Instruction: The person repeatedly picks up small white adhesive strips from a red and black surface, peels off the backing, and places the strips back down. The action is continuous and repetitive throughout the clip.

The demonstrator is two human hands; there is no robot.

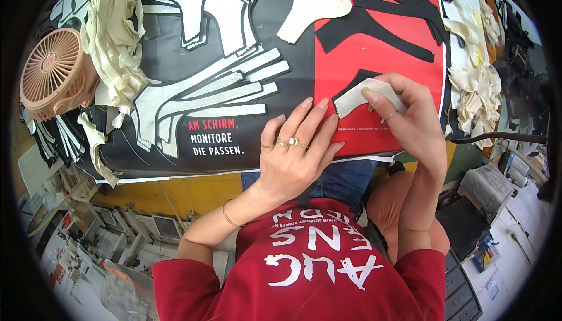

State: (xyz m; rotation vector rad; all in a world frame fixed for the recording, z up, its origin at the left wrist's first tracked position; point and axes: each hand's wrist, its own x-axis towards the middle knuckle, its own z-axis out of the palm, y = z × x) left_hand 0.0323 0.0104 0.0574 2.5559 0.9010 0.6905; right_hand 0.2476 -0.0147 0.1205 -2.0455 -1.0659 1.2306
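My right hand [413,115] pinches a white cut piece of fabric [350,100] between thumb and fingers, over the red part of the table cover. Behind its upper edge shows a black fabric piece [362,77], partly hidden by the white one. My left hand [297,156] lies on the cover with its fingers stretched out and apart, the fingertips just left of the white piece and not gripping anything. Left of that hand, several white curved pieces with dark edges [170,110] lie fanned over one another.
A pink fan [52,69] stands at the far left beside heaped cream fabric [114,34]. More white pieces [228,14], a cream piece [310,11] and black strips [374,31] lie at the back. Cream scraps [477,95] hang along the right edge, near a dark cable [497,136].
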